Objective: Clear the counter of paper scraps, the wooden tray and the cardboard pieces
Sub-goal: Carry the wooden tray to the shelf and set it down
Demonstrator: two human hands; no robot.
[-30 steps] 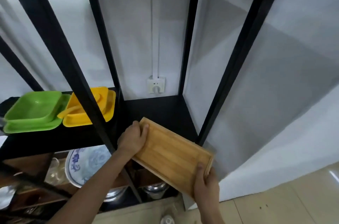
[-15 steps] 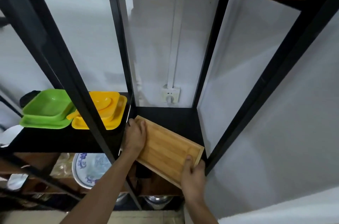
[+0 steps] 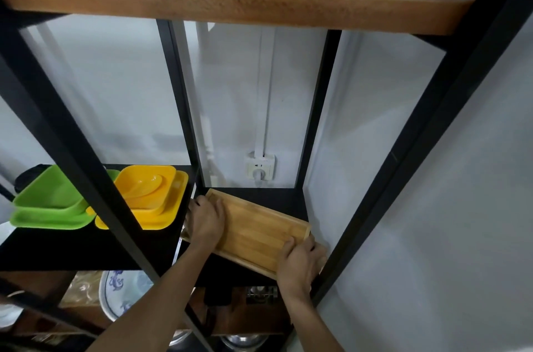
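A rectangular wooden tray (image 3: 256, 232) lies slanted on the black shelf (image 3: 277, 197) in the right bay of a metal rack, its near edge overhanging the shelf front. My left hand (image 3: 206, 219) grips the tray's far left end, fingers over the rim. My right hand (image 3: 301, 260) holds the near right corner, thumb on top and fingers curled under the edge. No paper scraps or cardboard pieces are in view.
Green square dishes (image 3: 49, 204) and yellow dishes (image 3: 150, 197) sit on the same shelf to the left, behind a black diagonal post (image 3: 86, 167). A wall socket (image 3: 259, 168) is behind the tray. A wooden shelf (image 3: 230, 5) runs overhead. A blue-patterned plate (image 3: 115, 294) stands below.
Both hands have pushed the tray farther onto the black shelf, away from me. The view has tilted upward, bringing the wooden shelf overhead into sight.
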